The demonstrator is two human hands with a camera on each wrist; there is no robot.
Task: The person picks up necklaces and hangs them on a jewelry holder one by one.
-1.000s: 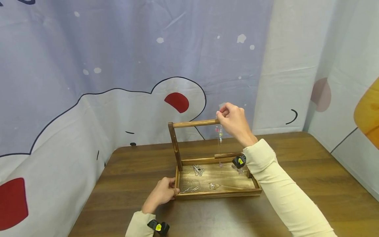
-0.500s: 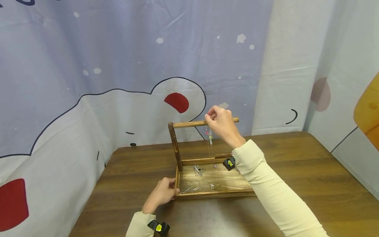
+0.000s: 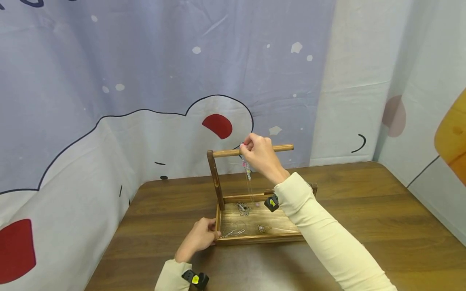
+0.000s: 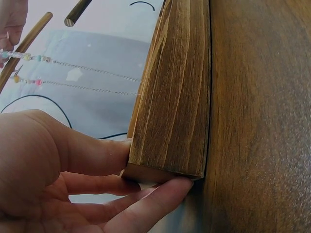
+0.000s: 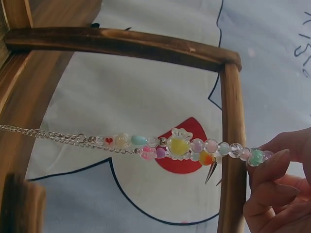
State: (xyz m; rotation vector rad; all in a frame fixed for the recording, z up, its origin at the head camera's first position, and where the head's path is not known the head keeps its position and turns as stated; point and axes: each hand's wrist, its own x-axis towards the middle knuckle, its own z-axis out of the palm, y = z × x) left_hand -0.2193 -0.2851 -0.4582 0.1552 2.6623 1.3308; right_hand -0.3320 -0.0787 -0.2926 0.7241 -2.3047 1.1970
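Note:
My right hand (image 3: 260,153) pinches a beaded necklace (image 5: 177,145) just above the upper wooden bar (image 3: 284,148) of a jewelry stand. Its pastel beads lie along both sides of that bar, and a silver chain (image 5: 41,135) runs down from them. A small pale pendant (image 3: 257,204) hangs low over the wooden tray (image 3: 262,239) that forms the stand's base. At the tray's front left corner, my left hand (image 3: 198,236) grips the wood; the left wrist view shows thumb and fingers around the corner (image 4: 167,121). The stand's left post (image 3: 215,178) holds up the bar.
Inside the tray lie a bunched silver chain (image 3: 243,208), a thin silver piece (image 3: 234,231) and a small pearl-like ornament (image 3: 261,228). A shorter post (image 3: 314,188) stands at right. The brown table (image 3: 171,202) meets a patterned cloth (image 3: 164,137) behind.
My right hand has moved left along the upper bar with the beaded necklace, uncovering the bar's right end. The left hand stays at the tray's corner.

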